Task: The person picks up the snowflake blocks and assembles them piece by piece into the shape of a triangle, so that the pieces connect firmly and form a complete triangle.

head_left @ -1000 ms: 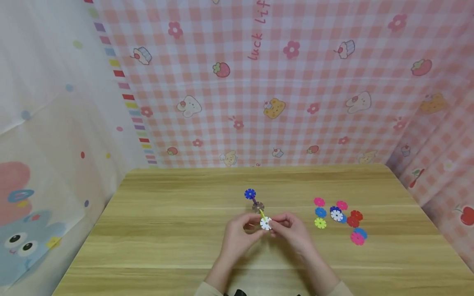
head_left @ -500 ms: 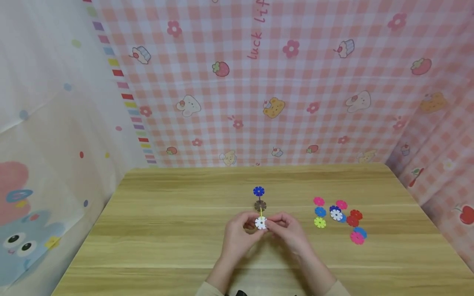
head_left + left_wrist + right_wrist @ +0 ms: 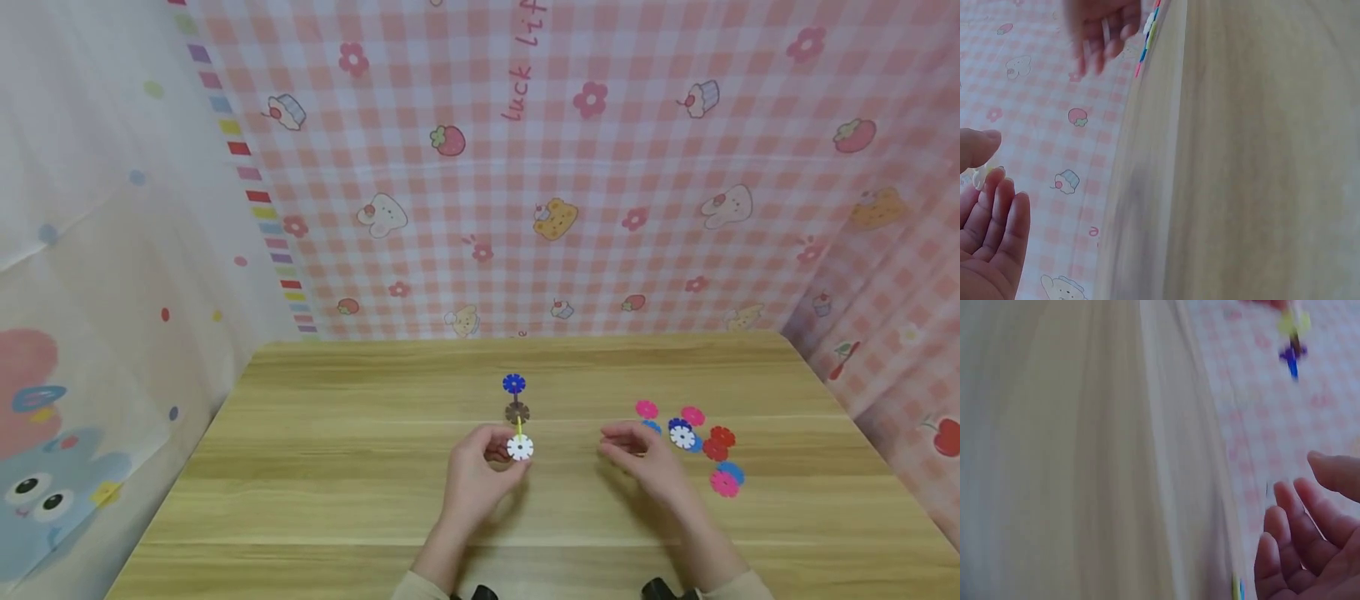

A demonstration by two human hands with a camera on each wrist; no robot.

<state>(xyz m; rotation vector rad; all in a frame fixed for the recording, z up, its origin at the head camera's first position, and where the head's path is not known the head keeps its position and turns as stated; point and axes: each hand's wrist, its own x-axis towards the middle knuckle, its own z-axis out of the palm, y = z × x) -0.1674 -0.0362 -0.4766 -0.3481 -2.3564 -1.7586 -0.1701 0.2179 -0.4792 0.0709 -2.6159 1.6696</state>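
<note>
Between thumb and fingers my left hand [image 3: 480,471] pinches the white notched disc [image 3: 520,447] at the near end of a chain of interlocking discs. Beyond it come a yellow disc [image 3: 519,427] seen edge-on, a brown disc [image 3: 517,412], a purple one edge-on and a dark blue disc [image 3: 513,384] at the far end. My right hand [image 3: 651,467] is apart from the chain, fingers loosely bent with nothing between them, just left of the loose discs. In the right wrist view its thumb [image 3: 1338,474] stands away from the fingers.
Loose discs lie on the wooden table [image 3: 337,483] at the right: pink [image 3: 647,409], white [image 3: 682,437], red [image 3: 716,448], blue and more. My right hand hides the loose yellow one in the head view. A checked cloth [image 3: 465,192] hangs behind the table.
My right hand has let go of the white disc and moved right towards the loose discs. My left hand keeps the chain, which has shifted slightly left.
</note>
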